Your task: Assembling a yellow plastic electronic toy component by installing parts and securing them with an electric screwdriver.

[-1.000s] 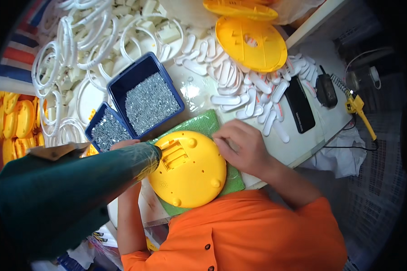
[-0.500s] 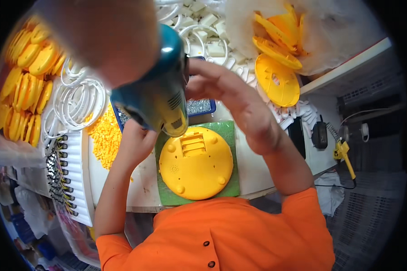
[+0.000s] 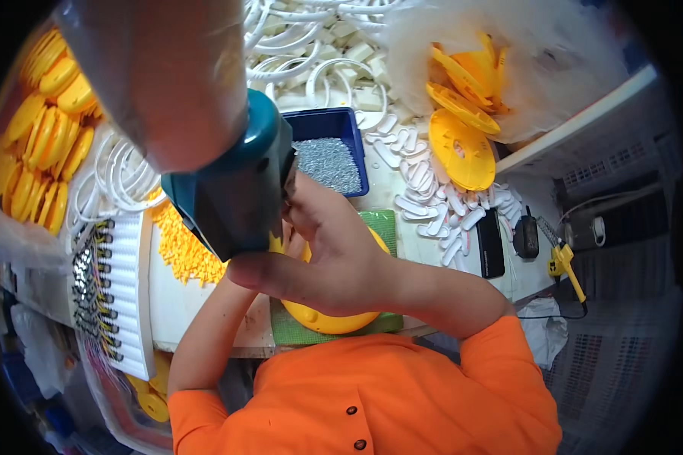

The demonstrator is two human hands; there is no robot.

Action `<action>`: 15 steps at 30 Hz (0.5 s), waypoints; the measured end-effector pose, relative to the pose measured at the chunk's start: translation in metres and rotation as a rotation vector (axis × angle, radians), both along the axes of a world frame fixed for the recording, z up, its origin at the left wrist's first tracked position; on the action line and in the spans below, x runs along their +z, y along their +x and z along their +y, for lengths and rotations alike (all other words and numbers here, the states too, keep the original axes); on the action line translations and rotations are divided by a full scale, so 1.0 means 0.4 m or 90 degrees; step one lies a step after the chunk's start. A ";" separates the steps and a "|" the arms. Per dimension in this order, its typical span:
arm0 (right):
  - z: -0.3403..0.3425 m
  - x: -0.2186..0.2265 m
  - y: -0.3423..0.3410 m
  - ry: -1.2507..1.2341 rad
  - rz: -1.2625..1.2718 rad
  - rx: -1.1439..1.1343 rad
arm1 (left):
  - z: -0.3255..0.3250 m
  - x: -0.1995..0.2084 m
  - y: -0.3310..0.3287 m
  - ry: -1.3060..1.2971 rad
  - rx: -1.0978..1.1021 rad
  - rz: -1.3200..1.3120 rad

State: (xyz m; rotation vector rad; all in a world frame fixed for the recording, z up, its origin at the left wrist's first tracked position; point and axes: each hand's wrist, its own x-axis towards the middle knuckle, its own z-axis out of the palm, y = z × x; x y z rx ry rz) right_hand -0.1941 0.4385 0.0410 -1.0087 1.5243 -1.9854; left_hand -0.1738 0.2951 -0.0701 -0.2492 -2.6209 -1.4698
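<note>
While grip [image 3: 338, 262] touches driver [image 3: 239, 189], bin [image 3: 319, 125] of screws [image 3: 326, 163]

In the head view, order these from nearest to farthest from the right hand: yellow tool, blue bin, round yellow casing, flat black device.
1. Round yellow casing, partly behind the right hand
2. Blue bin, beyond it
3. Flat black device, to the right
4. Yellow tool, farther right

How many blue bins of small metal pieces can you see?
1: the blue bin on the table, beyond the right hand, with metal pieces inside. Others may be hidden behind the teal power tool.
</note>
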 end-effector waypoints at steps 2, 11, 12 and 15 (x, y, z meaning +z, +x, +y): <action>0.007 0.000 0.000 -0.035 0.023 -0.031 | -0.001 -0.007 0.008 0.009 -0.002 0.011; 0.176 0.049 -0.033 0.109 0.029 -0.250 | 0.050 0.002 -0.013 -0.219 -0.162 0.137; 0.208 0.004 -0.043 0.023 0.065 -0.210 | 0.061 0.003 -0.010 -0.226 -0.156 0.129; 0.214 -0.073 0.003 -0.162 -0.064 -0.189 | 0.087 -0.020 -0.019 -0.250 -0.150 0.127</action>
